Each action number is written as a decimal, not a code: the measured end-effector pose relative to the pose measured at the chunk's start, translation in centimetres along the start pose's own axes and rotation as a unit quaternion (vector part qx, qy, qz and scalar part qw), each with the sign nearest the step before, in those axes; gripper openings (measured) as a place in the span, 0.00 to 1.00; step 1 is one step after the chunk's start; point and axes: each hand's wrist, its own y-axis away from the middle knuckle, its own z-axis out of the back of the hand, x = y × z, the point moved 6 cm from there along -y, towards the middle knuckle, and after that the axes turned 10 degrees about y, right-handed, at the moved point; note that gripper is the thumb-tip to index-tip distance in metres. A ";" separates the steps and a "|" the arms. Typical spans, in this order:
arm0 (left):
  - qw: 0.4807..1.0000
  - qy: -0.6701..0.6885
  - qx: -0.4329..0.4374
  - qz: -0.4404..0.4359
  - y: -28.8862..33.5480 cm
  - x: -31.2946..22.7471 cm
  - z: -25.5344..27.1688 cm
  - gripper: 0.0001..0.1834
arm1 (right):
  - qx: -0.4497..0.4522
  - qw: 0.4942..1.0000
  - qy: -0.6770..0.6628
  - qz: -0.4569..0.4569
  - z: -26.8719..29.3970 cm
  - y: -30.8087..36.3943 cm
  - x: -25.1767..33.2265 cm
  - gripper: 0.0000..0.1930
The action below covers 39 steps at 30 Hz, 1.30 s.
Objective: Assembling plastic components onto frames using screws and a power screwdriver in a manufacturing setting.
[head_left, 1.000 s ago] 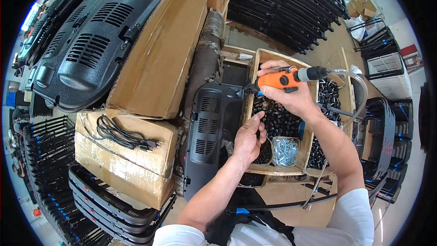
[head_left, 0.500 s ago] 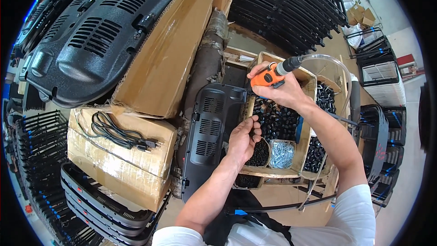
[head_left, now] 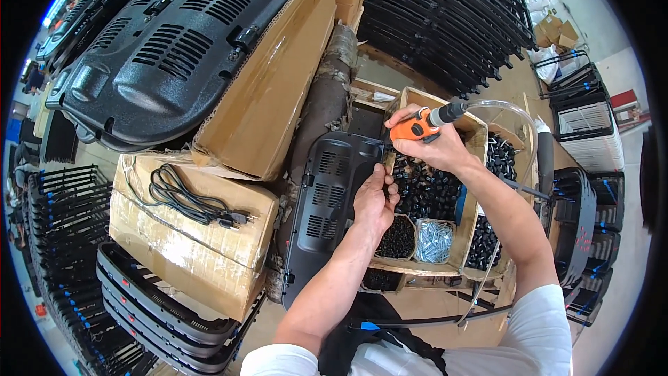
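My right hand [head_left: 437, 145] is wrapped round an orange power screwdriver [head_left: 412, 127], held nearly level over the far corner of the black plastic vented cover [head_left: 327, 176]. The tool's tip is hidden behind my fingers and the cover's edge. A clear hose [head_left: 511, 106] curves away from its grey and black rear end. My left hand [head_left: 374, 198], fingers curled, rests at the cover's right edge, just nearer to me than the tool. Whatever its fingertips pinch is hidden.
A wooden bin [head_left: 473, 223] on the right holds black plastic parts [head_left: 422, 191], small dark screws [head_left: 394, 238] and silver screws [head_left: 434, 240]. On the left stand cardboard boxes [head_left: 188, 237], a coiled black cable [head_left: 182, 195] and large black covers [head_left: 167, 69]. Black frames [head_left: 445, 21] are stacked behind.
My left hand has moved away from me along the cover's edge, closer to the screwdriver. The tool stays at the cover's far corner. The whole view has shifted slightly.
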 end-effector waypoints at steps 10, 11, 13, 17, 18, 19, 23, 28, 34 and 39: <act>0.992 0.110 -0.054 0.003 -2.1 -1.7 -1.5 0.15 | -0.048 0.993 -0.108 -0.019 1.0 1.9 4.0 0.26; 0.989 0.139 -0.054 0.000 -2.3 -2.1 -1.8 0.15 | -0.035 0.993 -0.107 -0.024 0.9 1.9 4.5 0.26; 0.985 0.169 -0.022 0.002 -2.3 -2.7 -2.5 0.14 | -0.023 0.995 -0.097 -0.013 0.4 1.7 4.5 0.27; 0.979 0.201 0.021 0.013 -2.6 -3.6 -3.3 0.14 | -0.031 0.998 -0.044 0.019 0.2 1.3 5.1 0.27; 0.981 0.193 0.021 0.014 -2.5 -3.8 -3.4 0.14 | -0.029 0.998 -0.043 0.020 0.0 1.1 5.2 0.27; 0.981 0.194 0.020 0.010 -2.3 -4.1 -3.3 0.14 | -0.024 0.997 -0.069 0.007 -0.3 0.9 5.3 0.27; 0.990 0.139 0.003 -0.017 -1.2 -4.4 -4.1 0.18 | -0.042 0.995 -0.083 0.024 -1.2 -0.8 4.7 0.28; 0.999 0.034 0.000 -0.009 0.4 -3.6 -2.1 0.20 | -0.040 0.995 -0.081 0.034 -2.6 -3.2 3.6 0.30; 0.997 -0.017 0.075 -0.018 2.0 -3.1 0.0 0.16 | -0.014 0.997 -0.072 0.008 -3.4 -4.6 3.3 0.25; 0.993 -0.050 0.104 0.018 2.7 -3.4 0.4 0.17 | 0.015 0.999 -0.009 0.038 -3.9 -5.7 4.5 0.20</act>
